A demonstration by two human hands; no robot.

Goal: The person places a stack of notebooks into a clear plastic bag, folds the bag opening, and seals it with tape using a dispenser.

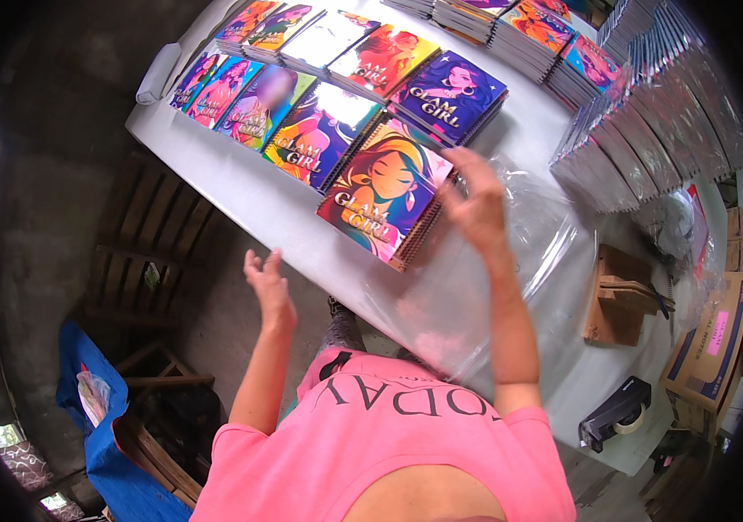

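Several stacks of spiral notebooks with bright illustrated covers stand in two rows on the white table. At the near end is a stack topped by a notebook (386,185) showing a figure with a yellow headband. My right hand (478,207) is at this stack's right edge, thumb and index finger apart; whether the fingertips touch the cover I cannot tell. Beyond it sits a stack with a purple-covered notebook (450,94). My left hand (269,287) hangs in front of the table edge, fingers spread, holding nothing. Clear plastic film (519,235) lies under and beside my right forearm.
Tall rows of plastic-wrapped notebooks (650,122) stand at the right. Nearer are a wooden block stand (619,300), a black tape dispenser (617,413) and a cardboard box (711,348). More notebook stacks (532,39) line the far side. At lower left is a blue cloth (115,435).
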